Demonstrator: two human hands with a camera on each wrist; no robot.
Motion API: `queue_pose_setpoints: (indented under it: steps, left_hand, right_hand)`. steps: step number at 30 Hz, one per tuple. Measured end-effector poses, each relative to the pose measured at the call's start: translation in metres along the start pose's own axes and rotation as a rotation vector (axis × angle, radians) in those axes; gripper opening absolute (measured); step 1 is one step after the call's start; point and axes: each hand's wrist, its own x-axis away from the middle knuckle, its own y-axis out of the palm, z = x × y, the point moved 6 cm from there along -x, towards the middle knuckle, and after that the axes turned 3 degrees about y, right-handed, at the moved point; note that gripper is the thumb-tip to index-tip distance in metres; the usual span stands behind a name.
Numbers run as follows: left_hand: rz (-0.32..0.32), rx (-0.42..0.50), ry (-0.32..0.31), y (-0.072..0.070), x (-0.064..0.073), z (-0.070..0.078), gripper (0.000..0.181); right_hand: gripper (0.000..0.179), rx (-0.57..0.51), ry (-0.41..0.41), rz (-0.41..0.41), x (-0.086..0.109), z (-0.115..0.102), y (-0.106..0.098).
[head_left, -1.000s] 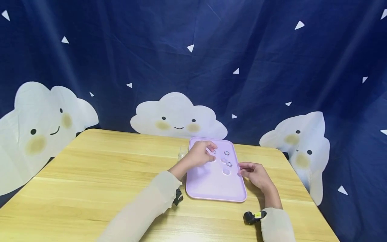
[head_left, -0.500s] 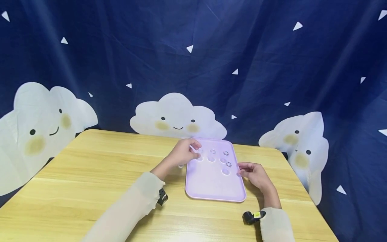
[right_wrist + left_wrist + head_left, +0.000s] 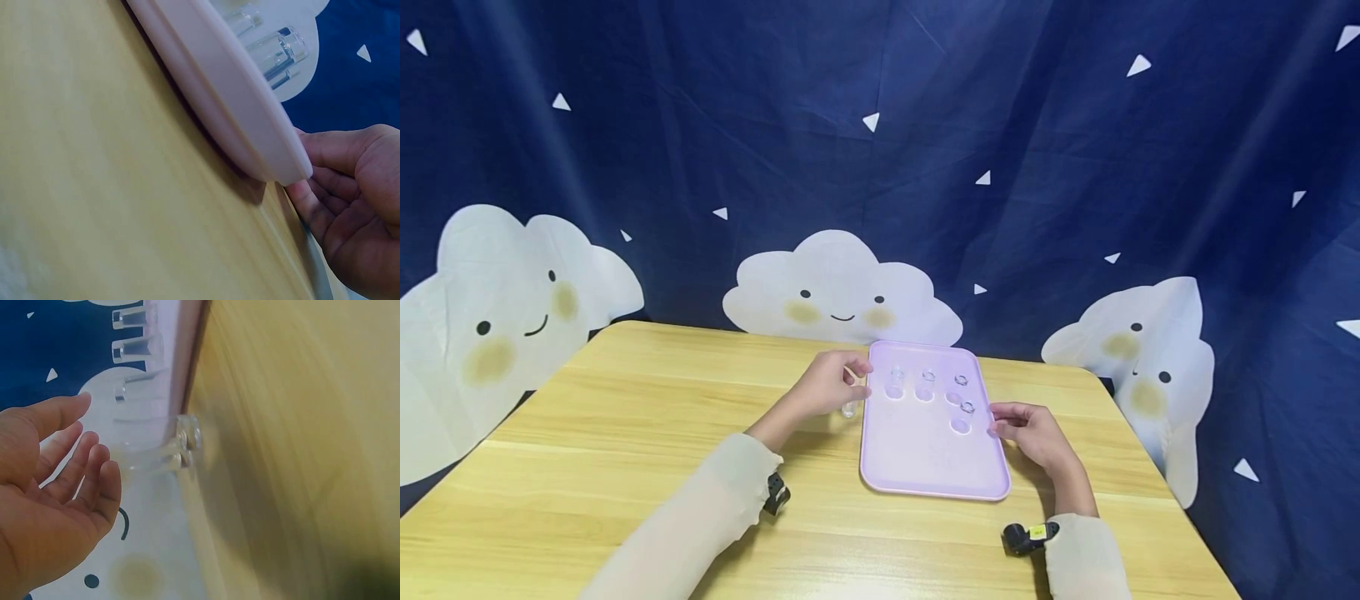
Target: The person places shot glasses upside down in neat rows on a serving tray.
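Note:
On the lilac tray (image 3: 936, 467) stand several small clear glasses (image 3: 924, 387), grouped toward its far half, their thick ends upward. My left hand (image 3: 826, 383) hovers by the tray's left rim, fingers loosely curved and holding nothing. Close beyond that hand, two more clear glasses (image 3: 189, 432) stand on the table just left of the tray, thick ends down; the head view shows the base of one glass (image 3: 849, 409), the hand covering most of the rest. My right hand (image 3: 1033, 433) pinches the tray's right rim between thumb and fingers.
The wooden table (image 3: 647, 417) spreads out left and in front of the tray. Behind it hangs a dark blue curtain (image 3: 790, 150) with cloud faces. Each wrist carries a small black camera (image 3: 1021, 539).
My left hand has let go of a glass at the tray's far left and drawn back leftward past the rim. The right hand has kept its hold on the tray.

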Motion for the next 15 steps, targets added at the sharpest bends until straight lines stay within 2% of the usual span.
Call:
queue_pose_setpoints:
  steps: [7,15]
  left_hand:
    - [-0.006,-0.015,-0.023,-0.004,0.005,-0.010,0.033]
    - [-0.005,0.053,-0.088,-0.003,0.008,-0.027,0.037]
  right_hand:
    - [0.034,0.009,-0.004,0.001,-0.001,0.001,0.000]
    - [0.034,0.016,-0.006,0.003,-0.001,0.002,0.000]
